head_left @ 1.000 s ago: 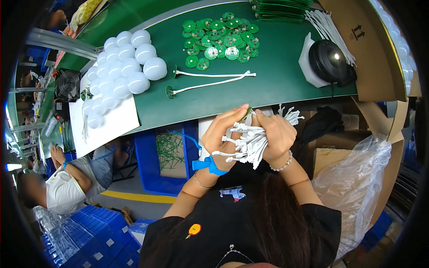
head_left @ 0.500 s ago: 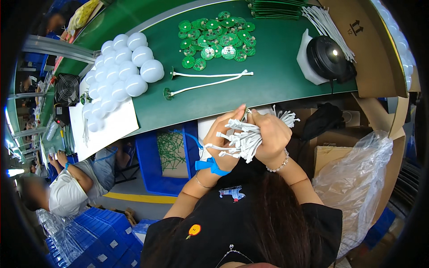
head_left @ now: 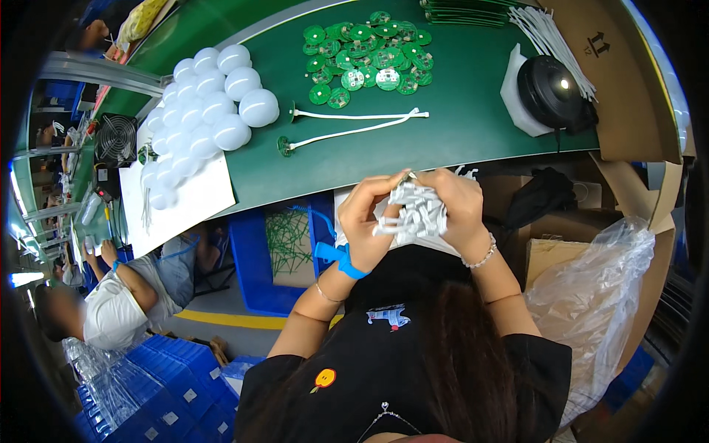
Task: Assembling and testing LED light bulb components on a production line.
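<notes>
In front of the bench edge, my right hand (head_left: 459, 203) is closed around a bundle of white cables (head_left: 417, 210), their connector ends bunched towards me. My left hand (head_left: 364, 215) is beside the bundle on its left. Its thumb and fingertips press together near the right fingertips, at the bundle's upper side. Whatever small piece is pinched there is too small to make out. Two white cables (head_left: 354, 134) joined to round green circuit boards lie on the green bench (head_left: 325, 166) beyond my hands.
Round green circuit boards (head_left: 369, 55) lie piled at the back. White globes (head_left: 203, 100) stand on white sheet at left. A black round device (head_left: 546, 92) sits right, by a cardboard box (head_left: 628, 88). Below are a blue bin (head_left: 251, 273) and clear plastic (head_left: 591, 310). A co-worker (head_left: 122, 303) sits left.
The bundle has turned, so its connector ends look more compact and face me more directly. Both hands have shifted, with the fingertips still together. The whole view has moved slightly.
</notes>
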Available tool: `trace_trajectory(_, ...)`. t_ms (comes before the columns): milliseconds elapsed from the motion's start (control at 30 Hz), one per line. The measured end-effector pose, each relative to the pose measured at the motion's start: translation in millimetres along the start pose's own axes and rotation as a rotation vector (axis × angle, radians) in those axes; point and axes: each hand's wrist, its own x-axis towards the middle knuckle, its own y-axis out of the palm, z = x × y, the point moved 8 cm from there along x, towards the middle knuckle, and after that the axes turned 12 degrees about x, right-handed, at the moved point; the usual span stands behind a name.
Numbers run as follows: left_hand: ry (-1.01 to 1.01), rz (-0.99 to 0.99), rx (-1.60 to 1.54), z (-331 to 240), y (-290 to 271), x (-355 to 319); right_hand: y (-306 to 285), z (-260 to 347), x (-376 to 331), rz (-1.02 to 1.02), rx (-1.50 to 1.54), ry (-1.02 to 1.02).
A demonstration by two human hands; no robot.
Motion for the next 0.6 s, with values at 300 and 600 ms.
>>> trace_trajectory(300, 0.154, -0.166, 0.331, 20, -22, 18, -8, -70, -37, -0.346, 0.659, 0.617)
trace_trajectory(600, 0.055, -0.499, 0.968, 36, -92, 53, -105, -78, -47, -0.551, 0.758, 0.642)
